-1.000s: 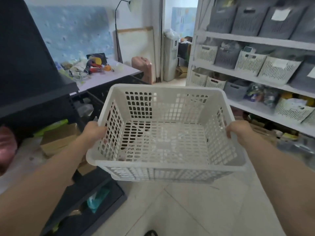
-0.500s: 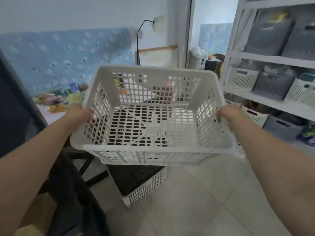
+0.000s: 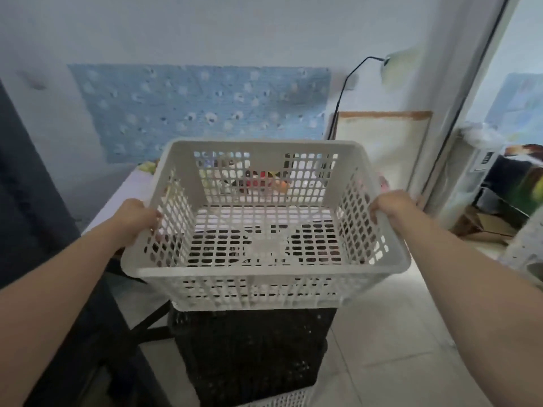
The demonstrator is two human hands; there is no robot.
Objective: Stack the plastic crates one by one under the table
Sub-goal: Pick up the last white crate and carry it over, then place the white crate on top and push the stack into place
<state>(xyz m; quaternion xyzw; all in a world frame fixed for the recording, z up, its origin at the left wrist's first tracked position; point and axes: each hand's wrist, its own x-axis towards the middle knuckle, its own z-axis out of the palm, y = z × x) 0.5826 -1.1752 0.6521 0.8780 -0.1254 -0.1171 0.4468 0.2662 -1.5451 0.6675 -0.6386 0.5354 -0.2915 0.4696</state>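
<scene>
At the centre of the frame, the white crate (image 3: pixel 264 230) hangs above a black crate (image 3: pixel 252 356) at lower centre, left hand (image 3: pixel 135 220) and right hand (image 3: pixel 392 205) each with grip clamped on a side rim.

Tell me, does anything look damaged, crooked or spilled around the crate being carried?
Nothing stands out. The white crate is empty and looks whole, held about level in the air by the left hand and the right hand on its side rims. It is above the black crate on the floor, not yet set in.
</scene>
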